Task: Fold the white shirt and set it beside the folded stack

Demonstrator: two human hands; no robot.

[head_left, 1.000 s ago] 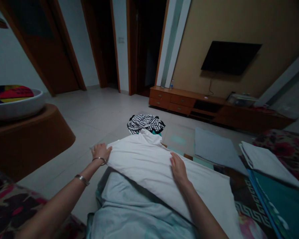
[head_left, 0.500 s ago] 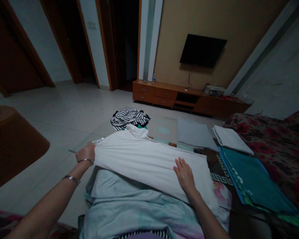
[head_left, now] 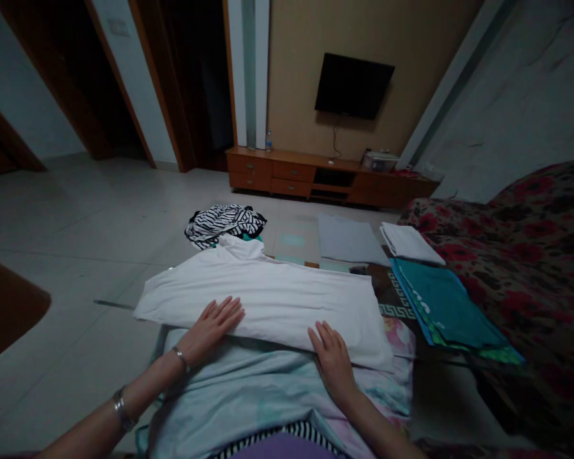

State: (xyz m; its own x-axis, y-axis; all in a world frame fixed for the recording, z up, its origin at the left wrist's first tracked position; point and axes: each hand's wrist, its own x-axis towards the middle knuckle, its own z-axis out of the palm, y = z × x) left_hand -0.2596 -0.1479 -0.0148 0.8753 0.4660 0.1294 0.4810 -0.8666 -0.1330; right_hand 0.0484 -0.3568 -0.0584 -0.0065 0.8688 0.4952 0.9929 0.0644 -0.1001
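A long folded white cloth (head_left: 277, 287) lies across a pale green and pink cloth (head_left: 239, 389) in front of me. My left hand (head_left: 217, 320) rests flat on the white cloth near its middle, fingers spread. Further right, my right hand (head_left: 332, 357) lies on the cloth's near edge with its fingers apart. Both hands hold nothing. Just beyond the white cloth is a heap of black-and-white patterned fabric (head_left: 224, 223).
Folded teal cloth (head_left: 454, 306), white cloth (head_left: 411, 242) and grey cloth (head_left: 349, 239) lie to the right. A floral sofa (head_left: 516, 255) stands beyond. A low wooden cabinet (head_left: 291, 172) is below a television (head_left: 354, 86). A brown rounded object (head_left: 9, 306) is at left.
My left hand has let go of the white cloth's left end and moved right, onto its middle. My right hand has shifted slightly left and nearer to me. The view has turned right.
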